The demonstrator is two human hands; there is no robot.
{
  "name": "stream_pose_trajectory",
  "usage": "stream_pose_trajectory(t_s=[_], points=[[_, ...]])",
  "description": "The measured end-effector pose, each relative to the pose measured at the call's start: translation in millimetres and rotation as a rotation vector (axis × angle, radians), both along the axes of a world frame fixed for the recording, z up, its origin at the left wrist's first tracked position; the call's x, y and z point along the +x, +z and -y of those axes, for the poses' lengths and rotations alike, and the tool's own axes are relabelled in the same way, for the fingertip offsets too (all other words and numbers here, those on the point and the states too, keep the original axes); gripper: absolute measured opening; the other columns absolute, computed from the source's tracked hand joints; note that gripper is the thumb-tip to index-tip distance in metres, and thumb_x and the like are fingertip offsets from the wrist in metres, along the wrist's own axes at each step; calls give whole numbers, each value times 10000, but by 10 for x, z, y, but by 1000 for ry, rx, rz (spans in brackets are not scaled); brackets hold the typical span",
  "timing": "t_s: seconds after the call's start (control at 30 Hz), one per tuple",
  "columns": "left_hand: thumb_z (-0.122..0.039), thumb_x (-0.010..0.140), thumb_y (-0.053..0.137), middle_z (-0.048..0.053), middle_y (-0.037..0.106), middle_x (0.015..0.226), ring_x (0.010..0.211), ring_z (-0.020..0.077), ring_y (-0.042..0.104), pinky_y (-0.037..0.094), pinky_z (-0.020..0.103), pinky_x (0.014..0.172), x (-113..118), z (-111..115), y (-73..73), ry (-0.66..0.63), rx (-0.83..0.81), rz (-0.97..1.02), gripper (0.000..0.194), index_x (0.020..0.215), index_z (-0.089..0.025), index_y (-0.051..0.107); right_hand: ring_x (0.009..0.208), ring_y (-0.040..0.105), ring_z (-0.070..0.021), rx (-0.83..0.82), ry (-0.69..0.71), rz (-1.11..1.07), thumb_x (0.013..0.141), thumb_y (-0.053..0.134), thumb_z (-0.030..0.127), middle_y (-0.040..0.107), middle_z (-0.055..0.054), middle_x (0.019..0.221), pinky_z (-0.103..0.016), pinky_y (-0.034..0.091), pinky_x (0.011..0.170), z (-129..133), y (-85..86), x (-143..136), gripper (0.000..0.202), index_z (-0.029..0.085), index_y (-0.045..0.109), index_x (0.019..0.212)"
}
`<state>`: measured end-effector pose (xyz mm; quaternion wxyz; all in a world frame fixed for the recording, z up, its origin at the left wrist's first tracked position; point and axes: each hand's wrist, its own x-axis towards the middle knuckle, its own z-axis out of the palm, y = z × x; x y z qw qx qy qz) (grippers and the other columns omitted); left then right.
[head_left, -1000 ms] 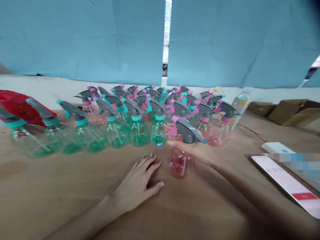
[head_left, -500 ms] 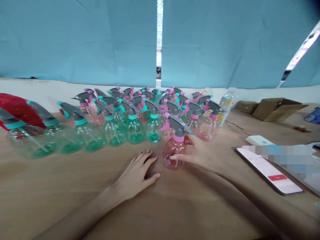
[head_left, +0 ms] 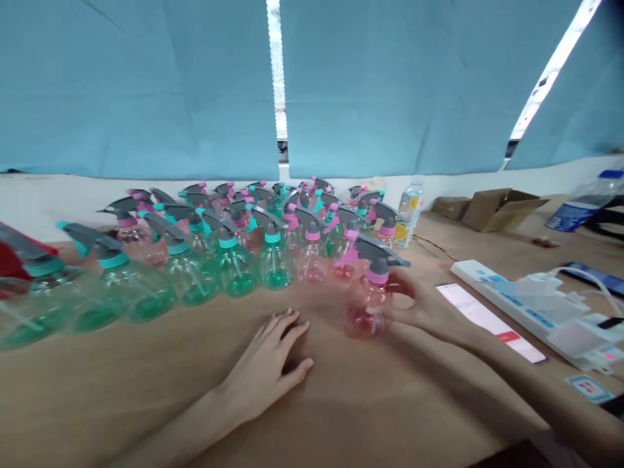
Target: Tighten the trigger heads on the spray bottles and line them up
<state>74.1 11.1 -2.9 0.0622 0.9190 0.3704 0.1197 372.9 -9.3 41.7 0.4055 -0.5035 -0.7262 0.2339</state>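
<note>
My right hand point(head_left: 414, 309) is wrapped round the body of a pink spray bottle point(head_left: 365, 309) with a grey and pink spray head, at the front of the group. My left hand point(head_left: 273, 357) lies on the wooden table point(head_left: 146, 390), fingers apart, holding nothing. Behind and to the left stand several green spray bottles, the nearest to my left hand being a green bottle point(head_left: 277, 266) with a turquoise collar. Another pink bottle point(head_left: 312, 260) stands right of that one. The fingertips behind the held bottle are hidden.
On the right lie a lit phone point(head_left: 490, 322) and a white power strip point(head_left: 511, 299) with plugs. Farther back are an open cardboard box point(head_left: 497, 211), a clear bottle with orange labels point(head_left: 409, 211) and a bottle with a blue label point(head_left: 575, 214).
The view has turned to the right. My right hand and the pink bottle in it have moved right, away from the row, which uncovers pink bottles behind. My left hand stays spread on the table.
</note>
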Motion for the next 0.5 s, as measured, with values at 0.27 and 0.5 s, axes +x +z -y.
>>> stream_pose_trajectory(t_s=[0.27, 0.5], points=[[-375, 872, 532, 105, 417, 1379, 1283, 293, 340, 322, 490, 1016, 564, -76, 17, -164, -50, 15, 464, 1292, -199, 443, 968, 622, -269, 9, -346, -261, 674, 729, 377, 644, -82, 1081, -432, 519, 828, -93, 60, 1041, 480, 231, 569, 1103], [-365, 869, 539, 100, 419, 1374, 1283, 284, 343, 329, 477, 1015, 932, -214, -14, -251, -58, 54, 461, 1291, -212, 438, 947, 629, -254, 29, -368, -308, 582, 779, 374, 669, -82, 972, -445, 472, 893, -534, 5, 1404, 476, 190, 581, 974]])
